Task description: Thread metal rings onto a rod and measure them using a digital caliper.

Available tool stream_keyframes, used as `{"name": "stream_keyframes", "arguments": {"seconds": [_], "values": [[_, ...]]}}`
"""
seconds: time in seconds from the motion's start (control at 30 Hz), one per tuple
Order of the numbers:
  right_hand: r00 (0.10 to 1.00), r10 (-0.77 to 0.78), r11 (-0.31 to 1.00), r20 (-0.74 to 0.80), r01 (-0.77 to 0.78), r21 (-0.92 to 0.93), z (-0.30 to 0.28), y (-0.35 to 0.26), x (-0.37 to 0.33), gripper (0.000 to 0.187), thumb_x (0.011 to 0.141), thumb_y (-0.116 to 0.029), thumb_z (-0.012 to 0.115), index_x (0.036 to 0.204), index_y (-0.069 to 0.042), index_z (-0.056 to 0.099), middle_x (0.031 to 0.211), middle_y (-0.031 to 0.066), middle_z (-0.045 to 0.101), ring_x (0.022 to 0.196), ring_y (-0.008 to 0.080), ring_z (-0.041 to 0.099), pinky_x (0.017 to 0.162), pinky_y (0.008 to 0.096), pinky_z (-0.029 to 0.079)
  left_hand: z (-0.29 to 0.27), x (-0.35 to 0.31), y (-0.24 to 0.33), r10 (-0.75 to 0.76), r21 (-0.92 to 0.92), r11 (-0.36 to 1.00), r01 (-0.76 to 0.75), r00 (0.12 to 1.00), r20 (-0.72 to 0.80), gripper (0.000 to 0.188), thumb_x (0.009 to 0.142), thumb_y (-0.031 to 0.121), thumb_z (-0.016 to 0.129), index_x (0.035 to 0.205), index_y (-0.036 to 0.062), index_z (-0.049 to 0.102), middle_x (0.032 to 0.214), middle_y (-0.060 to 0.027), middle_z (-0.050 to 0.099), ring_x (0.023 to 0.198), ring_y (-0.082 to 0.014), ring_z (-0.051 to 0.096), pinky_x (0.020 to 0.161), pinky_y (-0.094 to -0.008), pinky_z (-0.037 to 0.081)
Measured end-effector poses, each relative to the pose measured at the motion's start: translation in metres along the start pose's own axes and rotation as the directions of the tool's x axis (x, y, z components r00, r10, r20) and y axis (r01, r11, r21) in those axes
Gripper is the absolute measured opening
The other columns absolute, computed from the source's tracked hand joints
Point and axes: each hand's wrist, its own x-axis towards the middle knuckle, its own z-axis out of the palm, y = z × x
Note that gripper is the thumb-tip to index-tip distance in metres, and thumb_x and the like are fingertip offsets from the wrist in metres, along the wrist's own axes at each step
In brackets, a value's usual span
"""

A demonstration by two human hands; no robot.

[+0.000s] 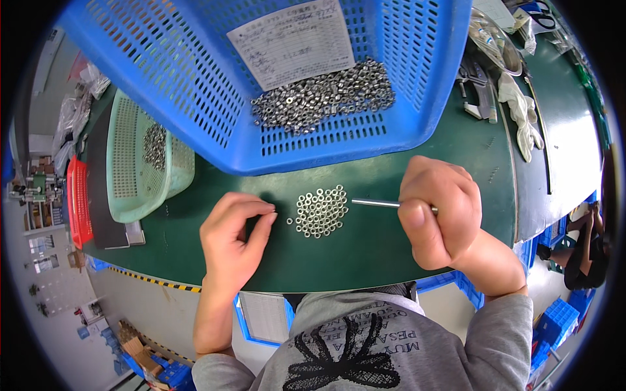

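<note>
A cluster of small silver metal rings (319, 213) lies on the green tabletop in front of me, with one ring (289, 221) apart at its left. My right hand (440, 212) is closed in a fist around a thin metal rod (375, 203). The rod's free end points left and stops just beside the cluster. On the other side, my left hand (235, 234) is closed, thumb and forefinger tips together near the lone ring. Whatever may be between those tips is too small to make out.
A large blue perforated basket (261, 159) with many metal pieces and a paper slip (293, 39) stands tilted beyond the rings. Left are a pale green basket (130, 195) and a red basket (78, 202). A white glove (520, 117) and tools lie at right. Another person (587, 247) sits far right.
</note>
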Motion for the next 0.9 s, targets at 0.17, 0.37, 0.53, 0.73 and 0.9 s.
{"name": "stream_keyframes", "arguments": {"seconds": [0.17, 0.37, 0.53, 0.73, 0.9], "values": [[0.999, -0.013, 0.999, -0.037, 0.012, -0.035, -0.001, 0.001, -0.002, 0.007, 0.070, 0.000, 0.052, 0.064, -0.002, 0.048, 0.054, 0.0065, 0.045, 0.039, 0.0189, 0.039, 0.036, 0.0287, 0.031, 0.016, -0.006, -0.003, 0.119, 0.027, 0.992, -0.119, 0.993, 0.009, 0.015, 0.064, -0.004, 0.066, 0.077, 0.0029, 0.064, 0.071, -0.0055, 0.053, 0.053, -0.0144, 0.049, 0.047, -0.0239, 0.039], [0.999, -0.019, 0.998, -0.042, 0.017, -0.053, -0.002, 0.003, -0.001, 0.009, 0.068, -0.001, 0.054, 0.062, -0.003, 0.048, 0.052, 0.0050, 0.044, 0.039, 0.0188, 0.040, 0.035, 0.0279, 0.031, 0.015, 0.011, 0.011, 0.148, 0.022, 0.989, -0.148, 0.989, -0.024, 0.017, 0.067, -0.003, 0.063, 0.084, 0.0019, 0.063, 0.074, -0.0081, 0.057, 0.057, -0.0183, 0.055, 0.050, -0.0256, 0.043], [0.997, -0.065, 0.994, -0.046, 0.061, -0.091, -0.001, 0.002, -0.003, 0.009, 0.066, -0.004, 0.056, 0.062, -0.005, 0.049, 0.051, 0.0039, 0.044, 0.038, 0.0186, 0.041, 0.035, 0.0284, 0.032, 0.029, 0.067, 0.020, 0.380, 0.223, 0.908, -0.354, 0.921, -0.087, 0.011, 0.068, 0.004, 0.065, 0.078, 0.0036, 0.062, 0.073, -0.0065, 0.055, 0.060, -0.0234, 0.056, 0.052, -0.0306, 0.044], [0.995, -0.090, 0.984, -0.045, 0.082, -0.157, 0.000, 0.007, -0.004, 0.011, 0.063, -0.006, 0.059, 0.062, -0.005, 0.049, 0.053, 0.0041, 0.043, 0.037, 0.0190, 0.039, 0.034, 0.0293, 0.030, 0.041, 0.092, 0.015, 0.341, 0.325, 0.894, -0.308, 0.939, -0.049, 0.003, 0.067, 0.008, 0.064, 0.067, 0.0059, 0.062, 0.070, -0.0036, 0.055, 0.057, -0.0223, 0.056, 0.050, -0.0313, 0.044], [0.997, -0.075, 0.979, -0.025, 0.069, -0.192, 0.000, 0.008, -0.005, 0.012, 0.064, -0.006, 0.060, 0.063, -0.005, 0.048, 0.053, 0.0042, 0.043, 0.037, 0.0189, 0.039, 0.034, 0.0292, 0.030, 0.043, 0.097, 0.016, 0.400, 0.367, 0.855, -0.367, 0.916, -0.015, 0.002, 0.065, 0.005, 0.061, 0.065, 0.0056, 0.059, 0.067, -0.0037, 0.053, 0.055, -0.0224, 0.055, 0.049, -0.0310, 0.043]]}}
